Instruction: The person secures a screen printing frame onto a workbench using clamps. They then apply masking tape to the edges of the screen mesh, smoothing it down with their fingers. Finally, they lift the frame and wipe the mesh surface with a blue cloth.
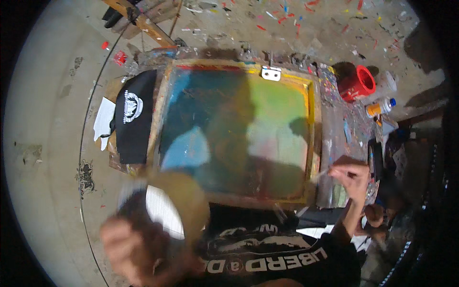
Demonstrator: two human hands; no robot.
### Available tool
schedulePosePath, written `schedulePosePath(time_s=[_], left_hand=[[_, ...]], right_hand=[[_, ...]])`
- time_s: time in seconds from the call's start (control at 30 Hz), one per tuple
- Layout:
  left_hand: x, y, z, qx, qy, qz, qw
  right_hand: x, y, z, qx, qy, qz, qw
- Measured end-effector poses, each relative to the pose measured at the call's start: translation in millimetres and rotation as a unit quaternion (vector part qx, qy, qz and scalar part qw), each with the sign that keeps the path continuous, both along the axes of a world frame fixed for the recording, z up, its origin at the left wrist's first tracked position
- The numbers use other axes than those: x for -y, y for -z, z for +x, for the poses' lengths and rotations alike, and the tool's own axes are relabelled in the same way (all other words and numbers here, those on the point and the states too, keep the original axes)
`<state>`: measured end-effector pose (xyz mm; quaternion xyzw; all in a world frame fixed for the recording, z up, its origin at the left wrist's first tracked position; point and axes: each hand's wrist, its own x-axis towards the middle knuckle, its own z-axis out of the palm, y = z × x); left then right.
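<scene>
At the lower left, my left hand [131,248] is closed round a large tan roll of tape [193,196], raised close to the view and blurred. White shows through the roll's hole. On the right, my right hand [351,178] is raised with thumb and fingers pinched on a thin pale strip [319,176], perhaps tape. The strip is beside the lower right corner of a screen-printing frame [311,115]. The frame lies flat on the work table, its mesh tinted blue, green and yellow. A metal hinge clamp [271,73] sits at its far edge.
Left of the frame lies a black printed cloth [137,117]. To the right stand a red tub [357,84] and a bottle with a blue cap [381,107] on the paint-stained table [334,136]. Plastic bottles with red caps [120,58] are at the far left.
</scene>
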<state>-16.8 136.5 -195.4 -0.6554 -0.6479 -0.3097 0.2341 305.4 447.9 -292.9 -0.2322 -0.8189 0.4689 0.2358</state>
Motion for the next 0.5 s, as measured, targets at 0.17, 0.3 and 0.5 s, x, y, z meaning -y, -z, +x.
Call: schedulePosePath(time_s=[0.17, 0.3, 0.5], left_hand=[[-118, 137, -93, -0.063, -0.090, 0.015, 0.994], [-140, 251, -133, -0.039, -0.156, -0.083, 0.984], [-125, 226, -86, 0.117, -0.210, -0.065, 0.968]], right_hand=[[-4, -65, -42, 0.152, -0.126, 0.199, 0.960], [5, -90, -81, 0.166, -0.201, 0.263, 0.929], [13, -107, -119, 0.134, -0.251, 0.307, 0.908]])
